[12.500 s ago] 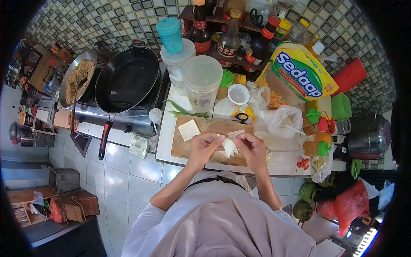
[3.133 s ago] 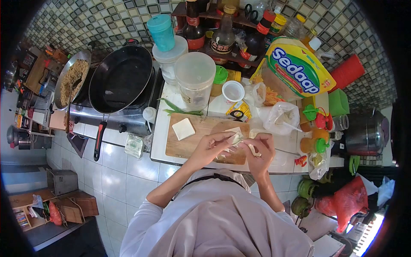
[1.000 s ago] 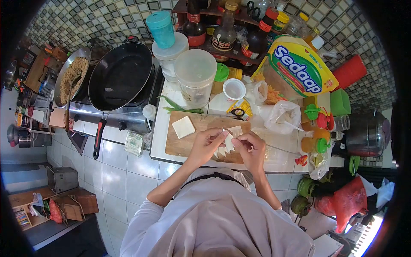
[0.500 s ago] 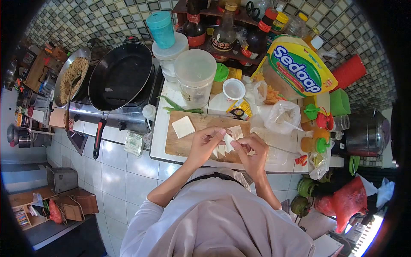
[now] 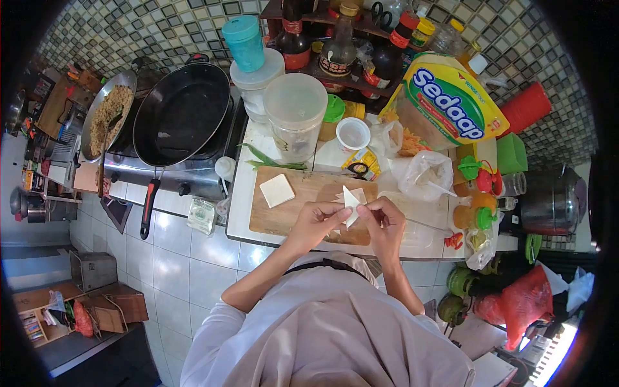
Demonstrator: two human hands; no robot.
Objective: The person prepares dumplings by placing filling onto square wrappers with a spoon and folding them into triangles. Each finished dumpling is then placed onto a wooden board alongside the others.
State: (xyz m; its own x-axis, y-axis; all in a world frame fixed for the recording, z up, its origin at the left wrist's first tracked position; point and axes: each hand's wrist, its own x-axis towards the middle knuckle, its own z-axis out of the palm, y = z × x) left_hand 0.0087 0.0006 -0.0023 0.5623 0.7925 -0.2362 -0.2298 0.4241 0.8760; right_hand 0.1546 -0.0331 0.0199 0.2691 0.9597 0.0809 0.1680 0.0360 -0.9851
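Note:
Between my hands, above the cutting board [image 5: 264, 222], is a thin white pastry wrapper [image 5: 351, 200] with a pointed top. My left hand [image 5: 318, 222] pinches its left side between thumb and fingers. On the other side, my right hand [image 5: 385, 222] also pinches it. More pale triangular wrapper pieces [image 5: 367, 188] lie on the board behind and below my hands, partly hidden by them. A square stack of white wrappers [image 5: 277, 191] rests toward the board's left end.
A black frying pan [image 5: 184, 113] and a pan of crumbly brown food [image 5: 113, 113] sit on the stove at left. Behind the board are green leaves [image 5: 264, 157], a clear tub [image 5: 294, 116], scissors [image 5: 358, 169] and a white cup [image 5: 353, 133]. A plastic bag [image 5: 425, 175] stands at right.
The wrapper has been turned and spread, so its pointed tip now shows upward. My left hand has moved slightly down, and both hands remain over the board.

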